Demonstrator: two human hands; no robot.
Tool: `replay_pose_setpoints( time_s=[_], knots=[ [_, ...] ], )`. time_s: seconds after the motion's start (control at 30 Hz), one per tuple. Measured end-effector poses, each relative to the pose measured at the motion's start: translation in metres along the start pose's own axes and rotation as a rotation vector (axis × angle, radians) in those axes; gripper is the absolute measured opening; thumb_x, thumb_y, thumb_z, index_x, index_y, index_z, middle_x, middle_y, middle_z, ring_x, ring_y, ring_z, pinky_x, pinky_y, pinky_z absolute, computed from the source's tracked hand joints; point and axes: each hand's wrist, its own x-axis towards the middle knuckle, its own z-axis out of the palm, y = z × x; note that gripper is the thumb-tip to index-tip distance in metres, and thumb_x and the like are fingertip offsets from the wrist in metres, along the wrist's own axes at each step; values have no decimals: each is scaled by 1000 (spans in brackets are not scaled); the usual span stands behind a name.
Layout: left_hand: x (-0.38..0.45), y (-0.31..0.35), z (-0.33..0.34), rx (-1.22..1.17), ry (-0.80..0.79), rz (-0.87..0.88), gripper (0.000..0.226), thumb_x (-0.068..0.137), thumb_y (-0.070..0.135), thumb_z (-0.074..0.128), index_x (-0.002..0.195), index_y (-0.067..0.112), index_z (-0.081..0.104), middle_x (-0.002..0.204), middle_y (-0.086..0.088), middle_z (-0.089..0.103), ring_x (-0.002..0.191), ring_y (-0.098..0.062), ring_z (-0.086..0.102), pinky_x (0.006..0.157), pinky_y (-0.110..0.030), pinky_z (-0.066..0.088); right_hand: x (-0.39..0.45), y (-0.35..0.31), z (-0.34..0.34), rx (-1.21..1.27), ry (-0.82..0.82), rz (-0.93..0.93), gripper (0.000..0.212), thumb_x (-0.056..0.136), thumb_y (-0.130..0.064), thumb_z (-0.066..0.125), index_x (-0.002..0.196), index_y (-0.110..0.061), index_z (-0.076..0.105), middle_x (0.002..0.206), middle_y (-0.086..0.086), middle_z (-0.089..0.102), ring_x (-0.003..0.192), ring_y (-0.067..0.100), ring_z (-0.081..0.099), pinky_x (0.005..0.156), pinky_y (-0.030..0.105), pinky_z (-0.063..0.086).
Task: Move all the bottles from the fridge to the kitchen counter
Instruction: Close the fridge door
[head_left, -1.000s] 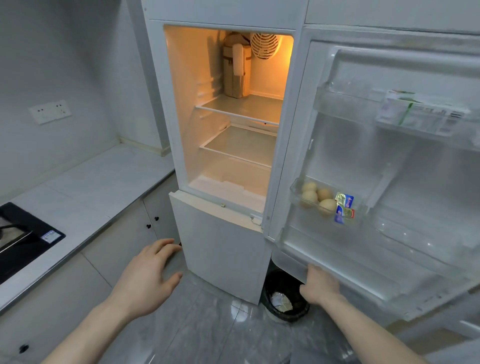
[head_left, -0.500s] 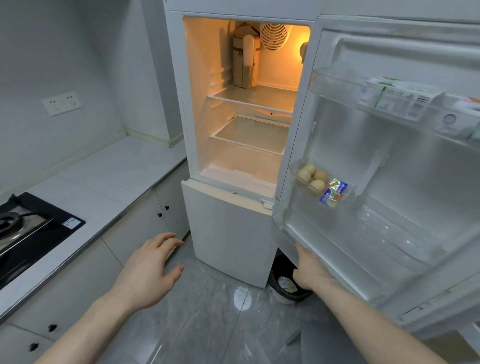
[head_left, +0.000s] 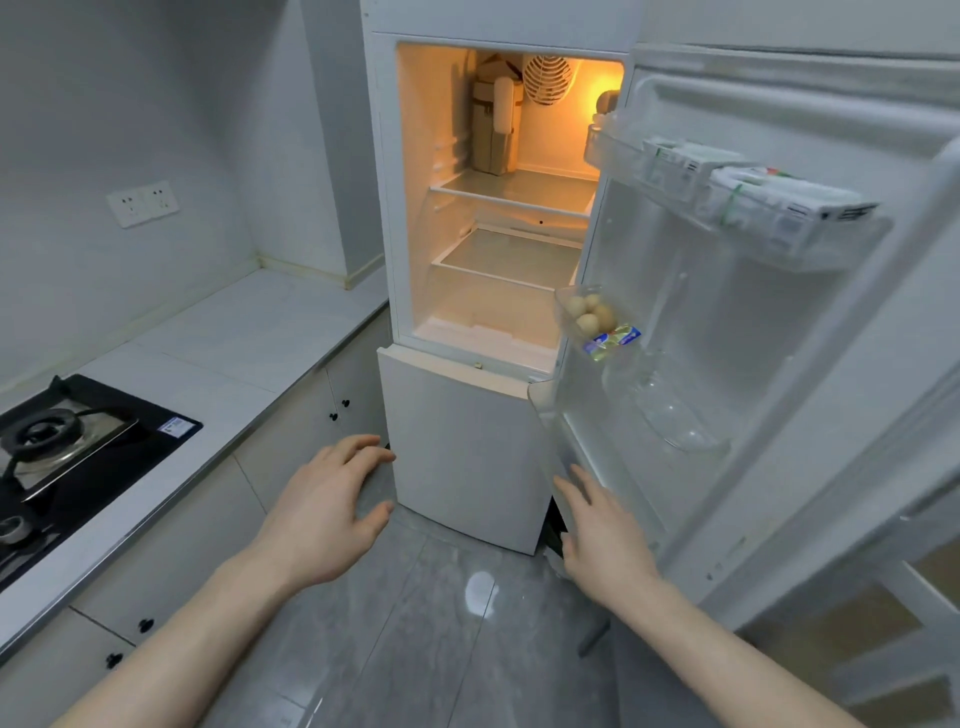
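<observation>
Evidently the fridge door (head_left: 753, 322) has been swung further toward closing over the last second: its inner face is now seen more edge-on, and part of the lit fridge compartment (head_left: 498, 208) is hidden behind it. The right hand (head_left: 605, 535), which was curled under the door's lower edge a second ago, is now laid flat against that edge with its fingers straight, so nothing is gripped. The left hand (head_left: 327, 514) is held relaxed and empty above the floor, just in front of the lower freezer door (head_left: 462, 447). No bottle can be made out on the glass shelves (head_left: 514, 195); only a brown carton-like pack (head_left: 493, 130) is seen at the back. In the door racks, small white cartons (head_left: 748, 192), eggs (head_left: 589, 312) and a foil-wrapped block (head_left: 613, 340) are held, and the lowest rack appears bare. No bottles are seen on the kitchen counter (head_left: 249, 343) within this view either, beside the gas hob (head_left: 67, 447). It is judged that nothing is left to fetch and the door is being shut.
</observation>
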Motion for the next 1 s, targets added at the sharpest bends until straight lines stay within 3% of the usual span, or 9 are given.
replay_pose_setpoints(
  time_s=[0.13, 0.3, 0.5, 0.63, 0.67, 0.77, 0.8, 0.9, 1.0],
  knots=[
    [-14, 2, -16, -15, 63, 32, 49, 92, 39, 66, 139, 30, 54, 153, 11, 43, 136, -16, 45, 109, -34, 39, -41, -27, -43, 172, 316, -168, 65, 86, -15, 67, 147, -29, 48, 160, -6, 35, 140, 19, 42, 110, 36, 44],
    [-28, 7, -35, -25, 133, 64, 47, 92, 39, 66, 136, 32, 55, 151, 13, 44, 135, -15, 45, 109, -37, 41, -70, -49, -92, 295, 533, -293, 62, 86, -5, 71, 142, -26, 55, 155, -7, 41, 139, 18, 45, 111, 30, 41],
    [-39, 14, -58, -2, 198, 110, 45, 91, 38, 66, 135, 34, 55, 151, 14, 44, 136, -14, 44, 111, -37, 39, -82, -59, -138, 296, 921, -439, 51, 80, 19, 67, 124, -7, 71, 141, 13, 53, 132, 30, 52, 114, 40, 42],
    [-40, 18, -69, -10, 231, 123, 45, 90, 37, 69, 133, 32, 57, 150, 12, 46, 134, -15, 46, 109, -36, 39, -65, -57, -151, 220, 1072, -443, 61, 77, 20, 67, 132, -7, 66, 148, 20, 41, 142, 39, 39, 118, 60, 31],
    [-40, 19, -71, -12, 242, 128, 45, 90, 36, 69, 133, 31, 57, 149, 12, 46, 134, -16, 46, 109, -35, 39, -60, -57, -154, 236, 1088, -429, 69, 76, 20, 67, 139, -6, 59, 153, 21, 34, 147, 39, 34, 120, 58, 29],
    [-41, 21, -72, -19, 256, 138, 47, 90, 36, 70, 135, 31, 55, 148, 13, 46, 132, -14, 46, 107, -33, 40, -46, -69, -158, 447, 991, -404, 87, 79, 19, 66, 156, 2, 30, 165, 23, 14, 158, 20, 13, 125, 26, 21],
    [-41, 21, -71, -31, 257, 141, 49, 90, 36, 69, 136, 32, 54, 148, 14, 45, 132, -13, 46, 107, -32, 40, -42, -76, -157, 498, 945, -410, 88, 81, 19, 65, 158, 4, 23, 167, 21, 10, 159, 17, 9, 126, 26, 20],
    [-43, 27, -60, -106, 233, 168, 58, 90, 37, 66, 143, 33, 45, 148, 16, 41, 133, -10, 46, 108, -32, 42, -31, -88, -152, 534, 862, -458, 87, 87, 14, 64, 160, 1, 18, 170, 17, 10, 159, 25, 11, 125, 52, 25],
    [-45, 43, -38, -194, 170, 179, 68, 92, 38, 64, 151, 34, 32, 152, 18, 32, 135, -6, 42, 107, -23, 37, -20, -90, -152, 557, 824, -528, 80, 95, 2, 64, 161, -1, 19, 170, 15, 14, 159, 27, 15, 122, 59, 28]
  ],
)
